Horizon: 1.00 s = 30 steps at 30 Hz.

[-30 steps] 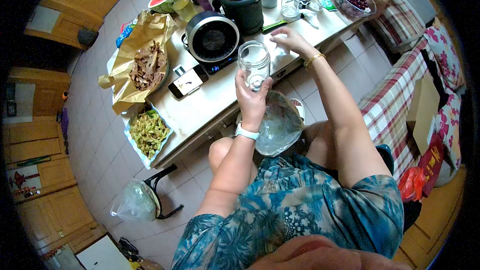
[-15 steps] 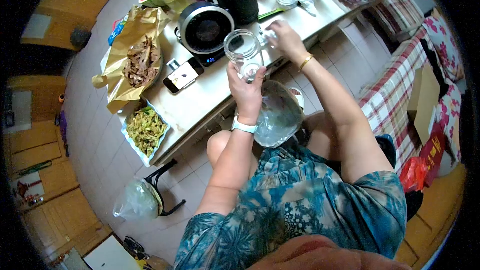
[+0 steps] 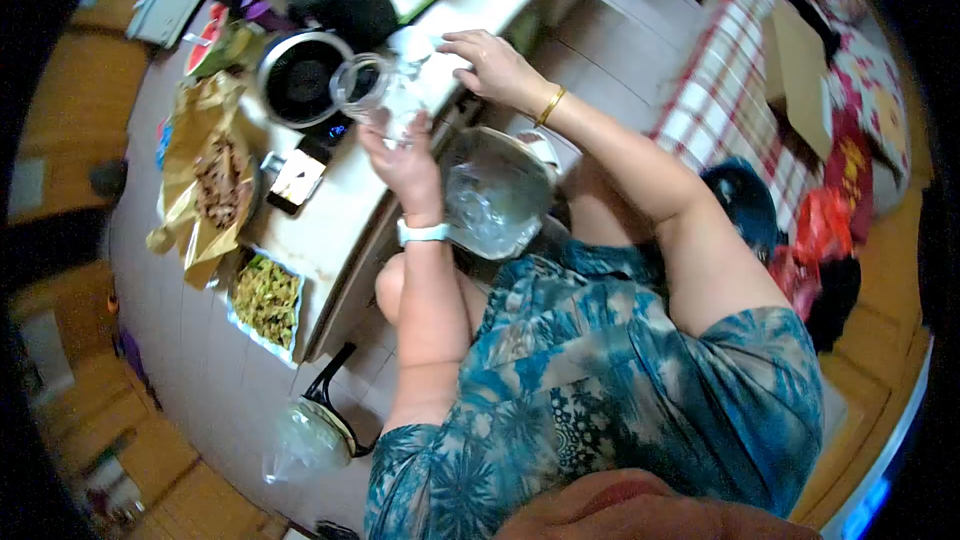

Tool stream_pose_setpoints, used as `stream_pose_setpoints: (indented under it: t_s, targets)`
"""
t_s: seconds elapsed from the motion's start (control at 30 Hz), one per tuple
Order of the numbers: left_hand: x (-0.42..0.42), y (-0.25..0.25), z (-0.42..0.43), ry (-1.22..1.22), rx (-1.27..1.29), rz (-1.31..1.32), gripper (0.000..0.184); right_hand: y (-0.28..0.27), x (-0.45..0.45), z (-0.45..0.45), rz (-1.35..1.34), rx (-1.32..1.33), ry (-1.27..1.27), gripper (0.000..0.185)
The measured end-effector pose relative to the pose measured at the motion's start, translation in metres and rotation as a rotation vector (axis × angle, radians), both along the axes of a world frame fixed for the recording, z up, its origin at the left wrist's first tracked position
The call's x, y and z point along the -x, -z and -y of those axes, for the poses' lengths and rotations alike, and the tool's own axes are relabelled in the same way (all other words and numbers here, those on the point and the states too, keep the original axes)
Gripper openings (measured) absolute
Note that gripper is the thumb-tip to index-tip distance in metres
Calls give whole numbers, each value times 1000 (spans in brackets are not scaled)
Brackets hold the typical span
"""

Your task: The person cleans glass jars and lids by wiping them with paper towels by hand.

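Note:
My left hand (image 3: 405,168), with a white band at the wrist, is wrapped around a clear glass jar (image 3: 362,88). The jar is tilted, its round mouth toward the dark pan (image 3: 305,78) on a cooker with blue lit digits. My right hand (image 3: 500,70), wearing a gold bangle, hovers at the table edge with thumb and fingers apart. Close to its fingertips lies something whitish (image 3: 412,44) on the table, too blurred to name. Below my hands stands a bin (image 3: 498,195) lined with a clear bag.
On the table (image 3: 345,210) are a phone (image 3: 296,180), meat on brown paper (image 3: 222,180), a dish of chopped greens (image 3: 266,300) and a large black flask (image 3: 345,0). A sofa with a checked cover (image 3: 700,70) is at the right. A stool (image 3: 335,410) stands lower left.
The view has turned, so the table sits further left. My left hand still holds the jar. My right hand's fingers have stretched out, and the whitish thing now appears beyond them.

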<state>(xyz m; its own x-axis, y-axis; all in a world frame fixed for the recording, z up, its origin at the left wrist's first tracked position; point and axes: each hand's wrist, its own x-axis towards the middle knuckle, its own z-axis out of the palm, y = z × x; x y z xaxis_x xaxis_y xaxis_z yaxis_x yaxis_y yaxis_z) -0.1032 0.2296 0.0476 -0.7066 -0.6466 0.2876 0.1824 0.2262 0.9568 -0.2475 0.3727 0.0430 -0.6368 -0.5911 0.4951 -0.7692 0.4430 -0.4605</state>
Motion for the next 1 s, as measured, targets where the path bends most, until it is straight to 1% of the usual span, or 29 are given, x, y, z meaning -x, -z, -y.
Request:
stream_pose_setpoints:
  t_s: [0.03,0.07,0.1,0.17,0.23,0.27,0.33,0.37,0.43,0.47,0.53,0.57,0.63,0.67,0.7,0.77,0.8,0.83,0.87,0.9,0.93,0.97,1.0]
  targets:
    - [1,-5,-3,45,-122,-29,63,-12,-13,-17,61,67,-21,41]
    - [-1,-5,-4,34,-54,4,60,-25,-29,-40,193,45,-49,42]
    - [0,-1,-2,61,-66,-37,60,-32,-39,-64,222,48,-90,42]
    - [-4,2,-6,80,24,-46,54,-62,-69,-128,312,0,-140,40]
    - [-8,3,-7,93,61,-50,54,-94,-92,-196,390,-145,65,37]
    - [-9,3,-8,94,42,-49,54,-98,-94,-235,430,-50,182,35]
    - [-10,8,-5,127,-16,-60,55,-115,-103,-310,423,-78,463,32]
    - [-12,3,-8,132,-37,-51,55,-123,-111,-341,413,-104,607,32]
    - [-12,10,-5,111,22,-34,54,-119,-125,-400,403,-171,755,31]
    - [-11,10,-6,119,22,-34,54,-116,-135,-416,404,-169,763,31]
    - [-11,8,-11,127,21,-27,53,-117,-159,-429,374,-702,698,29]
    - [-10,9,-12,134,19,-28,53,-113,-171,-430,511,-788,757,24]
    - [-7,11,-15,151,-25,-42,53,-89,-182,-445,604,-828,711,20]
    - [-9,10,-18,157,-42,-34,54,-78,-187,-450,648,-812,732,23]
    - [-10,11,-18,161,-43,-32,54,-59,-190,-462,604,-760,672,25]
    - [-11,10,-19,154,10,-22,54,-31,-194,-474,615,-739,632,27]
    - [-12,6,-23,152,-38,-25,56,-31,-196,-466,720,-746,643,28]
    - [-12,6,-23,153,-37,-25,56,-31,-194,-461,720,-745,643,28]
    - [-12,15,-21,153,-46,-17,56,-12,-192,-457,739,-741,675,28]
    - [-12,16,-20,153,-71,-12,56,-12,-191,-456,751,-751,715,28]
    - [-12,17,-19,153,-70,-12,56,-10,-188,-457,672,-758,721,28]
    - [-12,16,-18,148,-62,-15,55,-14,-187,-459,673,-761,722,28]
    - [-13,16,-18,142,-49,-18,55,-15,-185,-455,555,-667,755,27]
